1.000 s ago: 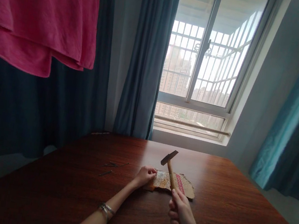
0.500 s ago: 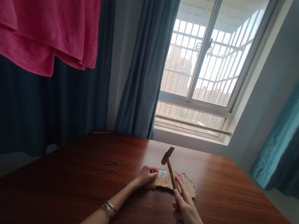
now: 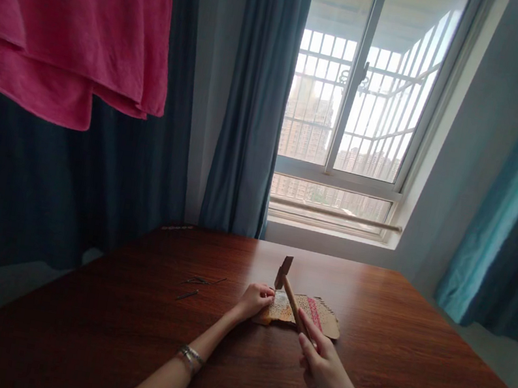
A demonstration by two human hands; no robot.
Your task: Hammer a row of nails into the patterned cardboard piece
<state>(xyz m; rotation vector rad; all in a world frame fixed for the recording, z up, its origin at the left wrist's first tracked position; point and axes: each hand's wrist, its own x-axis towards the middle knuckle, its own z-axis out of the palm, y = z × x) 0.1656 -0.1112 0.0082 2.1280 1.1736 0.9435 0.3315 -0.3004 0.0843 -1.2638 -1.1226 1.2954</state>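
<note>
Wooden table [image 3: 407, 378] by window [image 3: 353, 104] — blue curtains [image 3: 251, 120], pink cloth [image 3: 69, 23].

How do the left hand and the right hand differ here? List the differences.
The left hand rests curled fingers on the patterned cardboard at its left end; the right hand grips the hammer by its handle. The left wrist wears bracelets; the right wrist shows none. The left hand lies farther from the camera than the right. Both are bare and over the wooden table.
</note>
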